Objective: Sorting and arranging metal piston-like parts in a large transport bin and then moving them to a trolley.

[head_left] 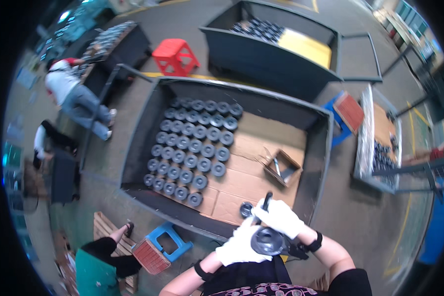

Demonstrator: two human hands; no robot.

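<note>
White gloves cover both my hands, close together over the near edge of a large dark metal bin. My left hand (pixel 242 245) is closed on a dark round flanged part (pixel 268 240) with a hole in its middle. My right hand (pixel 280 217), just above it, grips a slim black-handled tool (pixel 267 198); its working end is hidden by the gloves. One loose round part (pixel 246 209) lies on the cardboard beside my hands. Rows of similar round grey parts (pixel 195 146) fill the left side of the bin.
Brown cardboard (pixel 251 148) lines the bin, whose grey rim (pixel 241 88) surrounds it. A small open box (pixel 282 168) with a light stick-like item stands inside. Around are another bin (pixel 276 59), a red stool (pixel 175 56), blue stools (pixel 170 241) and people at work.
</note>
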